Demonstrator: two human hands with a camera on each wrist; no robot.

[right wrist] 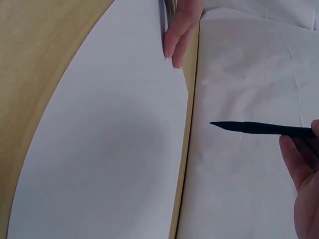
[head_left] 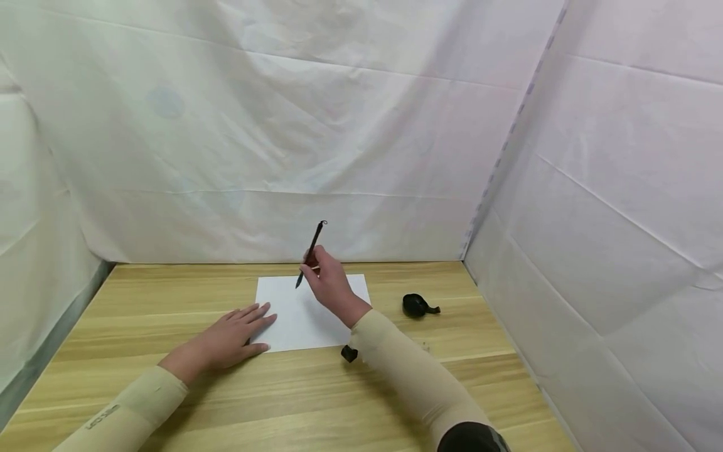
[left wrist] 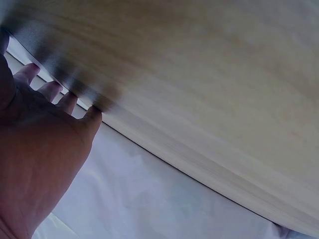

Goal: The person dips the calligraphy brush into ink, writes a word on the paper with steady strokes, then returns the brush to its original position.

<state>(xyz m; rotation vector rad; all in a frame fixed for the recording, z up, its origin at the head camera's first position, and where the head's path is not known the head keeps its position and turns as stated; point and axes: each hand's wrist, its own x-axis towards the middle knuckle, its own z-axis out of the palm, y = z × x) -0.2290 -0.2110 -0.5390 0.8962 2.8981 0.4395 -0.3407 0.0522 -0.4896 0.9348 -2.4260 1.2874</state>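
Observation:
A sheet of white paper (head_left: 305,326) lies on the wooden table. My right hand (head_left: 333,282) pinches a dark writing brush (head_left: 315,237) with a small loop on its end, tilted above the paper. In the right wrist view the pointed tip of the brush (right wrist: 234,126) shows apart from the sheet. My left hand (head_left: 228,336) rests with spread, straight fingers on the paper's left edge; in the left wrist view the same hand (left wrist: 40,144) shows from its wrist side. A dark bit shows beside its thumb, too little to identify.
A small black dish with a short handle (head_left: 415,306) stands right of the paper. A small black block (head_left: 349,353) sits at the paper's lower right, partly behind the right sleeve. White cloth (head_left: 316,125) hangs behind the table (head_left: 271,402) and along both sides.

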